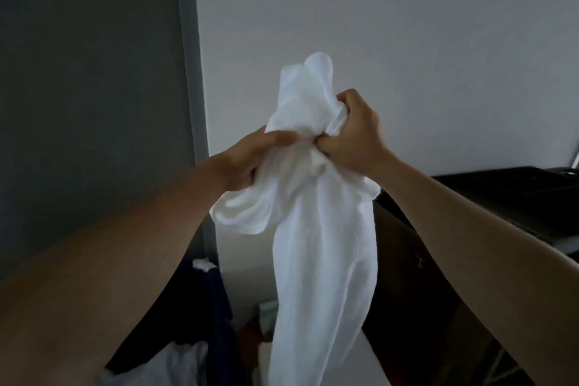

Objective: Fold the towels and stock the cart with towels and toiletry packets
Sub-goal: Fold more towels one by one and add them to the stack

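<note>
One white towel [322,229] is bunched mid-air at centre — the left hand [250,153] grips it at 9 o'clock, the right hand [354,131] at 3 o'clock, thumbs nearly touching. Its loose end hangs free toward 6 o'clock; a dark desk [501,197] edge sits at 3 o'clock.

The towel [322,229] is white cloth, soft and matt, with a fine rough pile that looks like terry. The wall [376,25] far behind it is painted in a light colour, smooth and matt. The grey panel [87,72] on the left is also smooth and matt. On the right, the counter top [517,194] is black with a weak shine, and the cabinet side [404,260] under it looks like dark brown wood, matt. Near the bottom left is a dark blue cloth [216,307], matt, and below it a white cloth [185,363], too blurred to tell its texture.
</note>
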Demonstrator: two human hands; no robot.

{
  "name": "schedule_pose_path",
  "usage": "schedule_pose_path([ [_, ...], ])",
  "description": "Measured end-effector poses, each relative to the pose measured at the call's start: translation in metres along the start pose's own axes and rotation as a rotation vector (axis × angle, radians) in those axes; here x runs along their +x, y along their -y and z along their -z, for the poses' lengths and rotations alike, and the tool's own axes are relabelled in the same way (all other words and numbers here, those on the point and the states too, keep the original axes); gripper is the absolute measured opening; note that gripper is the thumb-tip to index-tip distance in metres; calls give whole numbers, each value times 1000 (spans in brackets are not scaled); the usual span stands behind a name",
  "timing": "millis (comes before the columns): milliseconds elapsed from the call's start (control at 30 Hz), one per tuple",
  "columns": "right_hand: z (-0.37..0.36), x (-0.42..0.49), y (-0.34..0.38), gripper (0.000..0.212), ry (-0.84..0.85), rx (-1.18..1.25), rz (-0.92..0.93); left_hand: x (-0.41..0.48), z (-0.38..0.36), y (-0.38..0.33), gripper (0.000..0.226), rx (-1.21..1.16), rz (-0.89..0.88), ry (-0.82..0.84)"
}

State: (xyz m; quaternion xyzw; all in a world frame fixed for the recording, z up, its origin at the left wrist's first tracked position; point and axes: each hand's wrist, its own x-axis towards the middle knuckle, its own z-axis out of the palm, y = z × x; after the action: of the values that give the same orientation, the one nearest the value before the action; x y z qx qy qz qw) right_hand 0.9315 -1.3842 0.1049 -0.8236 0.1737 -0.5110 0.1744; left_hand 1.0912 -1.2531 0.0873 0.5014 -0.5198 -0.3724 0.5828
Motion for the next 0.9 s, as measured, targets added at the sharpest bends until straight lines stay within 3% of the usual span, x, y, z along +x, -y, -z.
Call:
schedule_pose_path([
  [100, 4, -12, -24, 49, 4, -50, 11, 15, -1, 11, 67, -85, 187, 23],
  [200, 3, -36, -58, 54, 96, -103, -70, 28, -20, 30, 32, -23, 228, -364],
  [267, -4, -58, -87, 67, 232, -142, -142, 38, -27, 49, 24, 279, 191, -519],
  [333, -13, -83, -120, 73, 366, -141, -242, 45, -29, 70, 25, 529, 119, -510],
  [500, -26, -125, -200, 40, 556, 104, -582, 47, -68, 131, 25, 898, 103, -231],
  [600, -23, -130, -225, 35, 619, 164, -615, 52, -98, 171, 31, 887, 162, -123],
  [700, -18, -128, -239, 47, 815, 222, -532, 64, -112, 180, 30, 887, 179, -161],
  [800, -16, -124, -243, 87, 1031, 243, -389, 84, -118, 159, 25, 736, 189, -416],
  [900, -18, -119, -231, 90, 974, 417, -402, 103, -117, 128, 24, 332, 236, -743],
])
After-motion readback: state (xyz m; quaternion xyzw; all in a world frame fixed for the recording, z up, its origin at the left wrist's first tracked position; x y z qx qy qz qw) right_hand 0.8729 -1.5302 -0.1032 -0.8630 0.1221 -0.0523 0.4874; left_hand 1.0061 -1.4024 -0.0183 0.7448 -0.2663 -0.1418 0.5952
